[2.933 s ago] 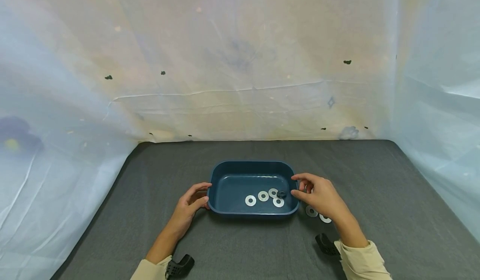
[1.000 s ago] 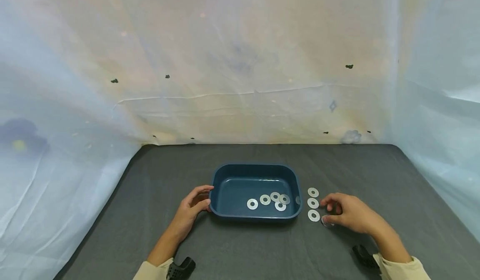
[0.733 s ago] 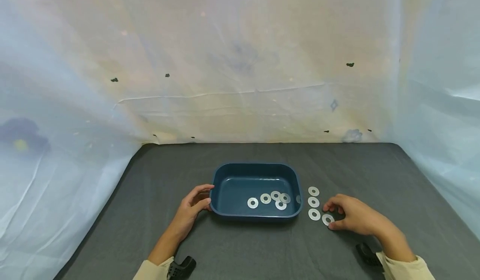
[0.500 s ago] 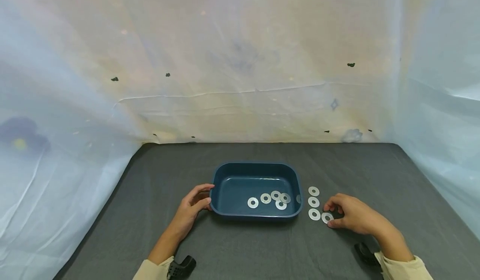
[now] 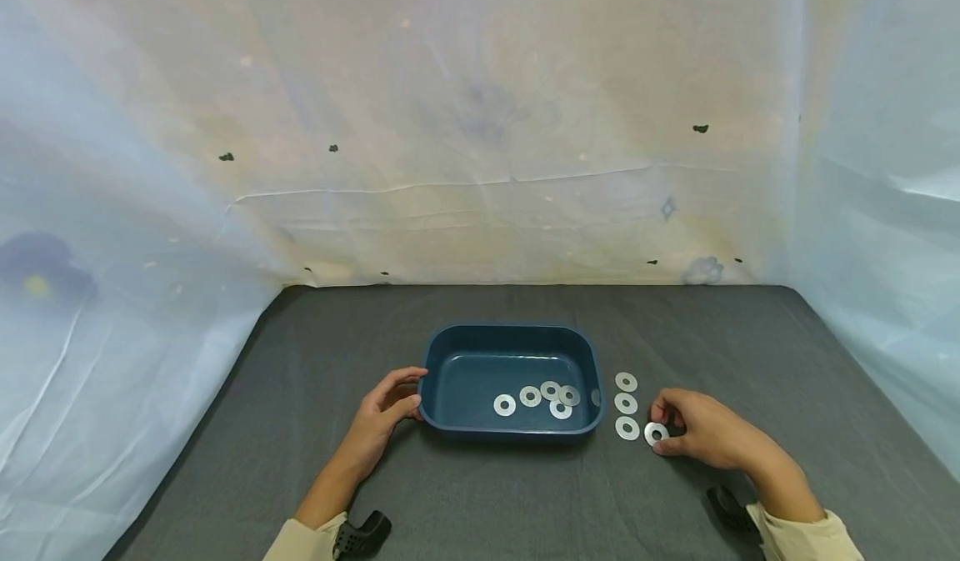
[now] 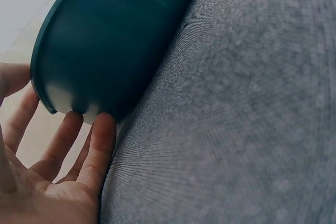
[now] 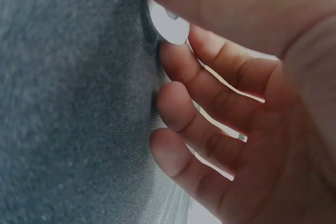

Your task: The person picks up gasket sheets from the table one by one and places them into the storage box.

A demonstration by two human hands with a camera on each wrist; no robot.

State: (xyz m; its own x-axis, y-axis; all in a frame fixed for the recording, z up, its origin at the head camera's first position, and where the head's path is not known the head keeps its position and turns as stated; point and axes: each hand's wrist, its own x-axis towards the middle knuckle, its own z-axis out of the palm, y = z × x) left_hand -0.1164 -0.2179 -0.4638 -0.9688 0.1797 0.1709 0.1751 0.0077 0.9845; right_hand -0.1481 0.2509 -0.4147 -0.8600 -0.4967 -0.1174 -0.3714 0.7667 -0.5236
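Note:
A dark blue tray (image 5: 512, 333) sits mid-table with several flat metal washers (image 5: 530, 396) lying in it. My left hand (image 5: 405, 394) rests against the tray's left end, its fingers (image 6: 100, 140) straight on the outer wall (image 6: 105, 40) and the thumb apart from it. Three washers (image 5: 626, 403) lie in a column on the cloth right of the tray. Beside the nearest one, my right hand (image 5: 667, 433) pinches a fourth washer (image 5: 656, 433) between thumb and forefinger. In the right wrist view that washer (image 7: 169, 25) is wedged between those fingertips, just above the cloth.
The table is covered in dark grey cloth (image 5: 750, 353). Pale plastic sheeting (image 5: 480, 169) closes off the back and both sides. Black wrist mounts (image 5: 360, 534) show near the sleeves at the front edge.
My right hand left the tray's right end and moved to the loose washers on the cloth. It closed thumb and forefinger on the rightmost one. The left hand and tray stayed put.

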